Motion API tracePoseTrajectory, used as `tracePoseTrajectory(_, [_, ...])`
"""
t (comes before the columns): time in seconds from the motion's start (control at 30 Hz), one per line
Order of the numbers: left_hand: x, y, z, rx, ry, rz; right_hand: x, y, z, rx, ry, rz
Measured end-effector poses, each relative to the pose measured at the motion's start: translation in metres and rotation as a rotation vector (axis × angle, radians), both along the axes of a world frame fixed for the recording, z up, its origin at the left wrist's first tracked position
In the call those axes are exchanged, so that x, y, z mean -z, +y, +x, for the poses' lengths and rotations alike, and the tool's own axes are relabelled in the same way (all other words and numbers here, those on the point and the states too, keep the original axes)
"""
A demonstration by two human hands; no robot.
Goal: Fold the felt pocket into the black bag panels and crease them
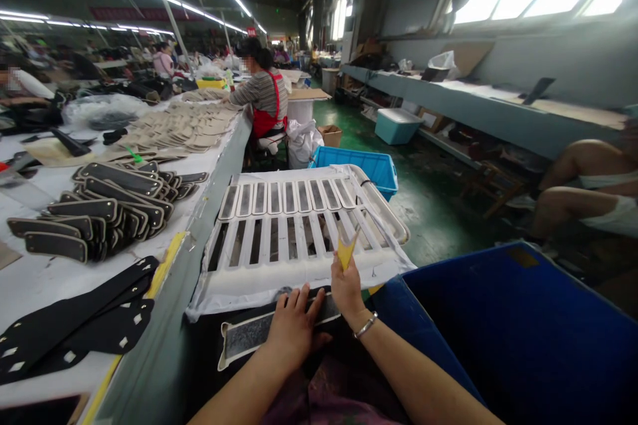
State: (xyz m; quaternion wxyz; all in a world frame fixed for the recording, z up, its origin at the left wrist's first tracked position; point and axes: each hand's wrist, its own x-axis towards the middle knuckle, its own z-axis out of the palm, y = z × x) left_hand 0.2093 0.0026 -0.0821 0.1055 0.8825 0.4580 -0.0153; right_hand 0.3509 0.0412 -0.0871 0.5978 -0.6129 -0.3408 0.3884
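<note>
Fingers spread, my left hand (294, 325) lies flat on a long strip (244, 337) with a dark grey middle and pale raised edges. The strip rests on black material over my lap, its middle partly covered by the hand. My right hand (346, 285) is closed around a yellow forked tool (345, 249) with two tips pointing up; its exact kind is unclear. Just beyond both hands stands a white slatted rack (299, 275). Several similar grey-centred pieces (289, 197) lie in a row across its far half.
On the left table (199, 212) are stacked dark pale-edged pieces (100, 206), black cut pieces (84, 322) and beige pieces (174, 123). A large blue bin (518, 332) stands at my right, a light blue crate (356, 169) behind the rack. A co-worker (266, 96) sits ahead; another person's legs (583, 192) are at right.
</note>
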Motion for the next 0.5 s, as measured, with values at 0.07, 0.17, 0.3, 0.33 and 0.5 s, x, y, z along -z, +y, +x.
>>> tracePoseTrajectory(0.07, [-0.003, 0.002, 0.002, 0.006, 0.037, -0.008, -0.002, 0.004, -0.007, -0.033, -0.05, 0.013])
tracePoseTrajectory(0.17, [-0.006, 0.003, 0.002, 0.012, 0.074, -0.032, -0.008, 0.009, -0.007, -0.073, -0.046, 0.016])
tracePoseTrajectory(0.3, [-0.002, 0.0, -0.001, -0.001, 0.034, -0.022, -0.015, -0.003, 0.011, -0.005, 0.083, 0.026])
tracePoseTrajectory(0.33, [-0.001, -0.001, -0.002, -0.003, 0.028, -0.016, -0.015, -0.01, 0.016, 0.024, 0.118, 0.039])
tracePoseTrajectory(0.5, [-0.002, -0.002, -0.002, -0.005, 0.032, -0.013, -0.011, -0.042, 0.015, 0.151, 0.209, 0.09])
